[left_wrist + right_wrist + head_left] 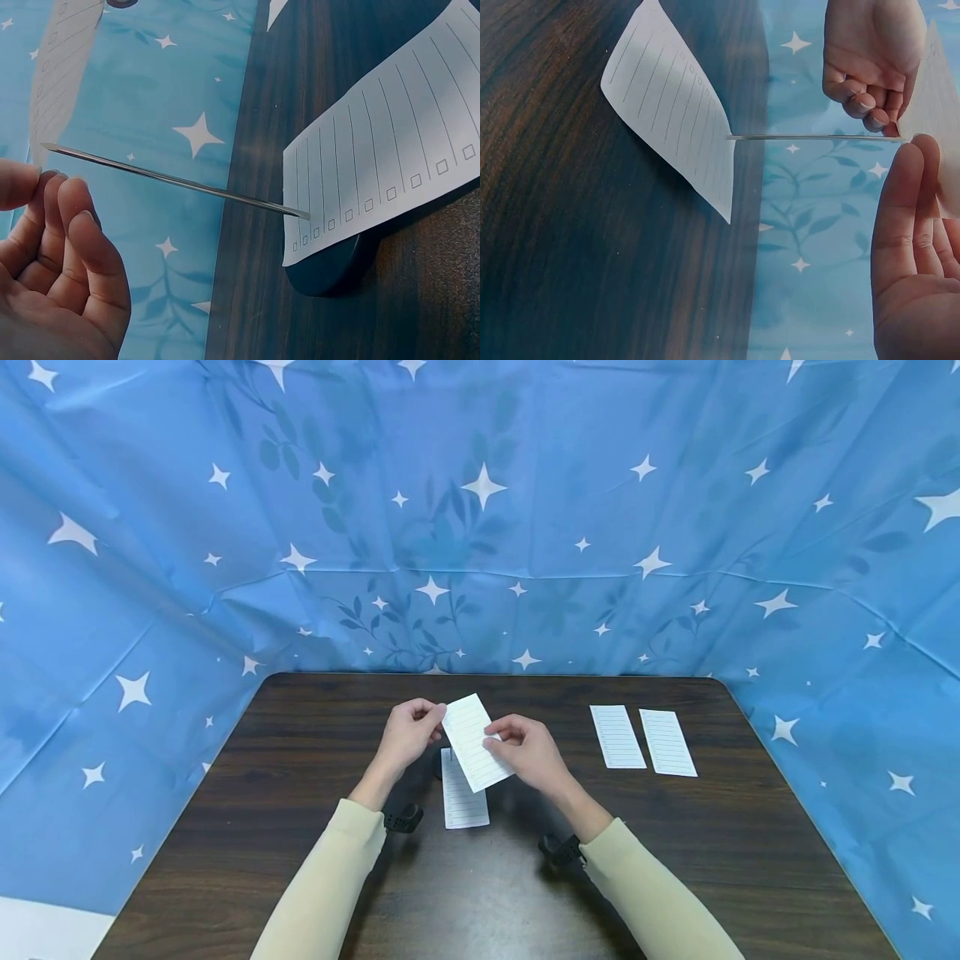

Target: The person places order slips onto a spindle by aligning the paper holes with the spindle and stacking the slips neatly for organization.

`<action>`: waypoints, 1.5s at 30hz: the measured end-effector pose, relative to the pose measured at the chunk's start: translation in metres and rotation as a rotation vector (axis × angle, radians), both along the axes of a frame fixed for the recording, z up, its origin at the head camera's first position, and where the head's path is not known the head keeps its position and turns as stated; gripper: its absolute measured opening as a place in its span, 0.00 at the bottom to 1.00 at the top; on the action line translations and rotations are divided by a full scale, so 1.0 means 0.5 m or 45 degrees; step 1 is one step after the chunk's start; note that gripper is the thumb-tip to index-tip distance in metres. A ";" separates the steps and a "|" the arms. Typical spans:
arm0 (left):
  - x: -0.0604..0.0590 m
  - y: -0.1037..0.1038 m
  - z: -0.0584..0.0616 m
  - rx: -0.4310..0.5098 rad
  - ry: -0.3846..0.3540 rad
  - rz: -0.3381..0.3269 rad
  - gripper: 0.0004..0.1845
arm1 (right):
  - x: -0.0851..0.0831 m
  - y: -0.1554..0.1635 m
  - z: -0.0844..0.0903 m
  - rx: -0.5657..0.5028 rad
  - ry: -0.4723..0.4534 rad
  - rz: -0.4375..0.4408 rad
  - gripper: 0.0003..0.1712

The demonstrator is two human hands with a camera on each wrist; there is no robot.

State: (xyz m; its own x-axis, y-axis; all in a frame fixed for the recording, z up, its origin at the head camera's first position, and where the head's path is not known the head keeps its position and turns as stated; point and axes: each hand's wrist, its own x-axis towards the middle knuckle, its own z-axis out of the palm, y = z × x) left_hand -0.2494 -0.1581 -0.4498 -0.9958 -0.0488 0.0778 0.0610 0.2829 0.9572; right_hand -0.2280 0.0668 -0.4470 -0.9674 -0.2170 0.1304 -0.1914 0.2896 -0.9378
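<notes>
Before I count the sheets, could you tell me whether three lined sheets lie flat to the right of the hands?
No, only two lined sheets lie there on the table.

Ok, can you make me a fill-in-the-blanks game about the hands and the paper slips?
1. Both hands, the left hand and the right hand, hold one lined ____ above the table.
2. Counting the held slip, there are ____ slips in view.
3. Under the held slip, another slip lies on the ____.
4. The blue cloth behind is dotted with white ____.

Missing words: slip; four; table; stars
</notes>
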 end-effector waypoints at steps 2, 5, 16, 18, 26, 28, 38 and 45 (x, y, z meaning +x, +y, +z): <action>-0.001 0.000 0.000 0.002 0.001 -0.001 0.14 | 0.000 -0.001 -0.002 -0.020 -0.019 0.002 0.09; -0.001 0.000 0.000 0.005 0.004 -0.003 0.14 | 0.001 -0.003 -0.003 -0.046 -0.049 -0.001 0.11; -0.003 0.001 -0.002 -0.019 -0.007 -0.008 0.14 | 0.001 -0.006 -0.009 -0.067 -0.081 -0.019 0.12; -0.004 0.001 -0.003 -0.020 -0.011 -0.009 0.14 | 0.002 -0.007 -0.012 -0.070 -0.089 -0.019 0.12; -0.004 0.001 -0.022 -0.056 -0.017 -0.026 0.12 | 0.003 -0.008 -0.033 -0.058 -0.077 0.003 0.12; -0.003 -0.001 -0.032 -0.073 -0.036 -0.029 0.12 | 0.005 -0.008 -0.039 -0.046 -0.090 0.013 0.12; -0.005 -0.012 -0.063 -0.193 -0.087 -0.046 0.12 | 0.005 -0.015 -0.061 0.114 -0.127 0.023 0.10; -0.012 -0.016 -0.081 -0.303 -0.103 -0.073 0.13 | 0.006 -0.020 -0.078 0.210 -0.136 0.022 0.10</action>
State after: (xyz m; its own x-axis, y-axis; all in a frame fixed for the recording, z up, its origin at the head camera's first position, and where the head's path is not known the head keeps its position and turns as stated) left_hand -0.2552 -0.1660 -0.4905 -0.9998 0.0181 0.0005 0.0095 0.4994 0.8663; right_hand -0.2249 0.0569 -0.4862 -0.9697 -0.2439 -0.0119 -0.0993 0.4385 -0.8932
